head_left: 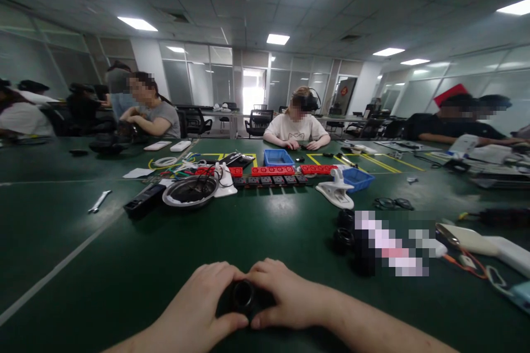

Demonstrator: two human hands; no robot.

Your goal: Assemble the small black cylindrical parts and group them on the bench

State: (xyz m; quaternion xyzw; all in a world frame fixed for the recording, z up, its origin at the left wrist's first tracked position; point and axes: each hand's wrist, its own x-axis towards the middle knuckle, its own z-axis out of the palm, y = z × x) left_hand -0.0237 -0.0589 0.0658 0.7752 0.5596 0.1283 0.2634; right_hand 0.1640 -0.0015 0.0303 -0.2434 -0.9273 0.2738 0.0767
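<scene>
Near the front edge of the green table, a small black ring-shaped part (243, 294) with a round hollow opening stands between my hands. My left hand (202, 295) curls around its left side, with index finger and thumb reaching toward the middle. From the other side my right hand (285, 292) closes round it, the two thumb tips nearly meeting in front. The part's lower portion is in shadow and partly hidden by the fingers. Similar black round parts (343, 238) lie further right, beside a blurred-out patch.
A wrench (100, 202) lies at left, near a round metal tray (168, 198) and a black box (143, 198). Red strips (272, 170), blue bins (278, 156) and a white clamp base (336, 190) stand ahead. Phones and cables lie at right. Other people sit around the table.
</scene>
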